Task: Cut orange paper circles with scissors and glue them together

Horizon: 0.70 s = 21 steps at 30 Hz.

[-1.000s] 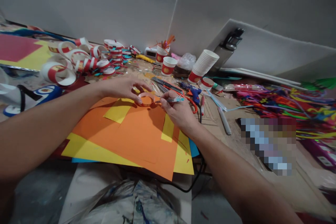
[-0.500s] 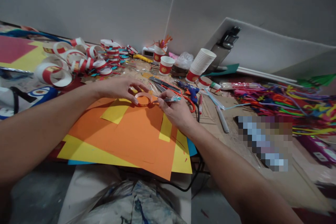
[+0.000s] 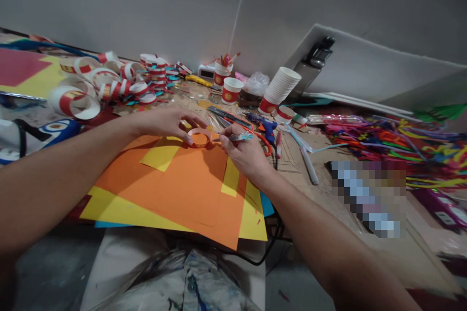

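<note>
Left hand (image 3: 173, 124): thumb against left side of a paper ring (image 3: 199, 145), fingers arched round behind it; can't tell if the grip actually clasps it. Right hand (image 3: 246, 153): grip closed pen-style on a slim tool (image 3: 243, 137), teal-tinted at the back end, front end pointing at ring's right side. Contact with the ring unclear, too small.

Ring lies flat at the far part of the orange sheet (image 3: 189, 189), middle of the bench (image 3: 419, 248), well in from its front edge. Under that: yellow sheet (image 3: 134, 215), then blue sheet (image 3: 267, 205), all poking past bench front edge. Small yellow pieces on the orange: one below left hand (image 3: 160, 154), one below right wrist (image 3: 229, 181).

Just beyond right hand: cutter (image 3: 229, 115), orange-handled scissors (image 3: 269, 146), blue glue gun (image 3: 269, 128), red pen (image 3: 278, 145). Grey marker (image 3: 309, 166) farther right.

Toward bench back edge: single red-and-white cup (image 3: 231, 92), tilted cup stack (image 3: 280, 88), cup of sticks (image 3: 222, 74), small clock (image 3: 206, 73). Back left: heap of red-and-white cut rings (image 3: 78, 102). Right edge: pile of coloured pipe cleaners (image 3: 397, 143), purple device (image 3: 443, 209); pixelated item (image 3: 365, 199) inward from those.
</note>
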{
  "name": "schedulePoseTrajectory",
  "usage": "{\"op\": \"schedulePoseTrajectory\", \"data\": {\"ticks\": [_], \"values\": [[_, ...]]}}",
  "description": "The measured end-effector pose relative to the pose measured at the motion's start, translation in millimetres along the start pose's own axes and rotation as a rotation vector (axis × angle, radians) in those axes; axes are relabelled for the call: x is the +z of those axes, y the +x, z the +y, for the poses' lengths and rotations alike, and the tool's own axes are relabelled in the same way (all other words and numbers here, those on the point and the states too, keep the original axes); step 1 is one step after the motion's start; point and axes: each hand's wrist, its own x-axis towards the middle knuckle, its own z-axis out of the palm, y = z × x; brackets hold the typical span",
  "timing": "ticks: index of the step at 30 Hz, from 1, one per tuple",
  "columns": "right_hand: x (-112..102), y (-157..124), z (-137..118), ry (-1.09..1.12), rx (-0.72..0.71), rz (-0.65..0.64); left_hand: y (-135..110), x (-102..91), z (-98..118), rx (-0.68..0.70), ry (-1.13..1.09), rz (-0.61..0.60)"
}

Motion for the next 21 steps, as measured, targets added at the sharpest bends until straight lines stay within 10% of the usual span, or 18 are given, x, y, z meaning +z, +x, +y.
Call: {"op": "schedulePoseTrajectory", "data": {"ticks": [21], "values": [[1.1, -2.8, -4.3, -0.009, -0.062, -0.027, -0.5, -1.3, 1.0, 0.013, 0.043, 0.019]]}}
